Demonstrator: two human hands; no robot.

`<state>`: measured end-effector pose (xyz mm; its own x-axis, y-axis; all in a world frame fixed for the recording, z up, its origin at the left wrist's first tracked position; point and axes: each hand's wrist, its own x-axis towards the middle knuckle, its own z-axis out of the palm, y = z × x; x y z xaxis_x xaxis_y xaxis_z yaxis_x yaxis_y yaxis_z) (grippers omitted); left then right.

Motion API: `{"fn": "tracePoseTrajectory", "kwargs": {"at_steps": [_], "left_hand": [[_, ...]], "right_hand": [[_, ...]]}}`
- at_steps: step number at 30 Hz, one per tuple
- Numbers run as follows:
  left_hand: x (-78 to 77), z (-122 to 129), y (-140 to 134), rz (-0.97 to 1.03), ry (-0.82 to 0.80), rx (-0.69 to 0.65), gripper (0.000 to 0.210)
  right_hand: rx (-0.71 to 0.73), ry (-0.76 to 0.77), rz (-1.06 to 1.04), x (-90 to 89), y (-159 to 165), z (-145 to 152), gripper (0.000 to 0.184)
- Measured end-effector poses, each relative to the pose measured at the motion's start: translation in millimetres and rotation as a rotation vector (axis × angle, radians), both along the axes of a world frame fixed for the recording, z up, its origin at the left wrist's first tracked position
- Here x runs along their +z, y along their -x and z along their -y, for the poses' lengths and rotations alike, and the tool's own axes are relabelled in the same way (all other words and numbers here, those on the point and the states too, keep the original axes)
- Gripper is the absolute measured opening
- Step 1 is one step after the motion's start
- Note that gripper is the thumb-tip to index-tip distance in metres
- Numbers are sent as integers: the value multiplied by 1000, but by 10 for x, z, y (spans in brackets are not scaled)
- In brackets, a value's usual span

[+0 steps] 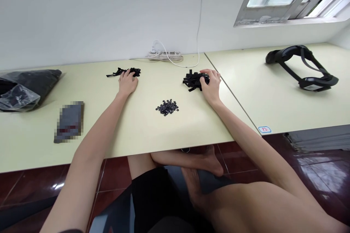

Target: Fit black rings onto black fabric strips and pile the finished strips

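Note:
At the far side of the table, my left hand (127, 81) rests with its fingers spread on a small pile of black strips (119, 72). My right hand (211, 85) is at the right edge of a bigger, bunched pile of black strips (192, 80). Its thumb and forefinger are apart, with part of that pile between them; the other fingertips are partly hidden. Between my forearms and closer to me lies a loose heap of small black rings (167, 107), which neither hand touches.
A power strip (165, 56) with a white cable stands against the wall. On the left are a dark plastic bag (46, 83) and a blurred grey packet (70, 121). Rightward, past the table seam, sits a black headset (303, 67). The table's front edge runs above my legs.

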<state>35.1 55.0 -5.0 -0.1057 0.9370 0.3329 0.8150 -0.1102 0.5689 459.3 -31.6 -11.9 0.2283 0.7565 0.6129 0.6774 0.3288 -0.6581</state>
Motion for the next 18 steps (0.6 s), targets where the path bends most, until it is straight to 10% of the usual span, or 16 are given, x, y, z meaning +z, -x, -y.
{"fn": "tracePoseTrajectory", "kwargs": {"at_steps": [8, 18], "left_hand": [[37, 41, 120, 140, -98, 30, 4], [130, 269, 121, 457, -189, 134, 6]], "right_hand": [[12, -21, 37, 11, -4, 9, 25], [17, -52, -4, 42, 69, 31, 23]]}}
